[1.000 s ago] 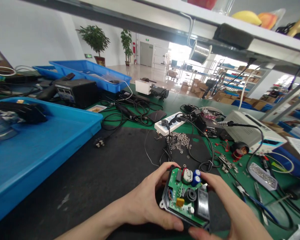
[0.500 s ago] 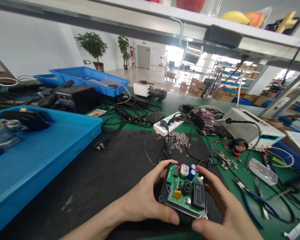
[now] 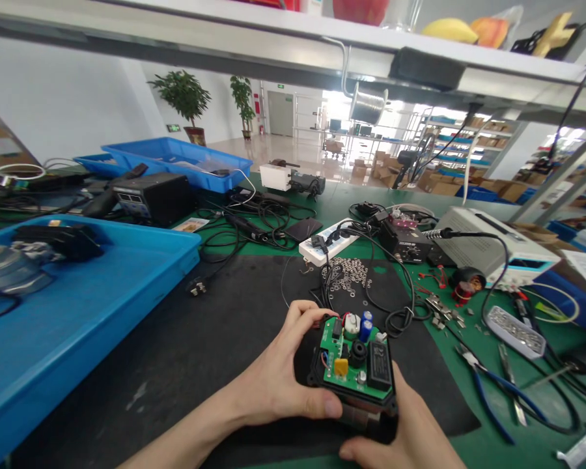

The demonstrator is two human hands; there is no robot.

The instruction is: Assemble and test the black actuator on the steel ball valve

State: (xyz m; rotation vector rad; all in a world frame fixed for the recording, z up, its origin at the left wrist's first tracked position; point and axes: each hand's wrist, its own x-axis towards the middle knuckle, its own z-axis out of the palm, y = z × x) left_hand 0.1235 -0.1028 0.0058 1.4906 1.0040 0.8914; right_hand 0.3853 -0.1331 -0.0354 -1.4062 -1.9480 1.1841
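Head view: your left hand [image 3: 278, 384] grips the left side of an open black box [image 3: 364, 398] containing a green circuit board [image 3: 336, 350], held above the black mat [image 3: 200, 365]. Your right hand [image 3: 410, 423] lies along its right side, fingers hidden; whether they grip cannot be told. The frame cuts off your right wrist and the blue tray [image 3: 141, 312]. Compared with half a second earlier, your right hand sits lower.

No legible txt, incl. on blk module [image 3: 379, 366]
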